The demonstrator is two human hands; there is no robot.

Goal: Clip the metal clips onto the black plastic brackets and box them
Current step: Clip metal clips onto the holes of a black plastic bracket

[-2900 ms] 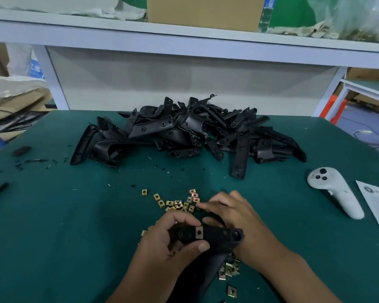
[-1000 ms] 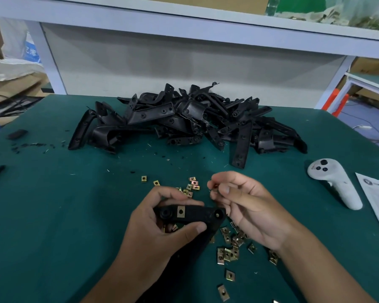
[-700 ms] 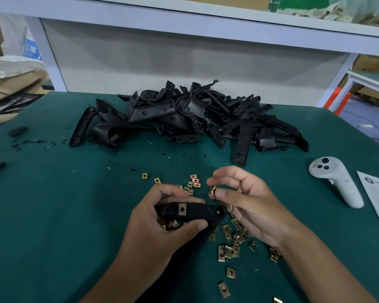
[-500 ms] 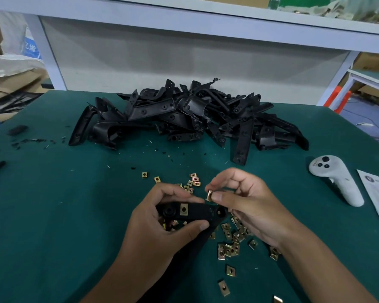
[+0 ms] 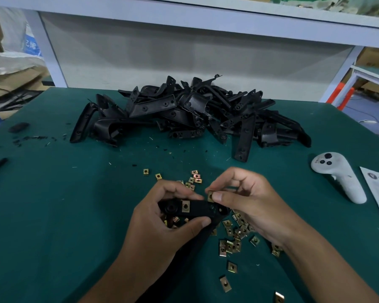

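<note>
Bracket (image 5: 202, 212) — gripped across its end by my left hand (image 5: 162, 226), above the table (image 5: 53, 215), one clip (image 5: 185, 206) already seated. Second clip (image 5: 210, 196) — pinched by my right hand (image 5: 249, 202) at the bracket's edge, presumably for pushing on. Loose clips (image 5: 232, 243) beneath, within reach.

Only 1 view is showing: the head camera is looking forward and down from the person's head, sitting close above the left hand (image 5: 162, 221) and right hand (image 5: 249, 206), facing across the green worktop (image 5: 53, 215) toward the grey back panel (image 5: 184, 57).
</note>
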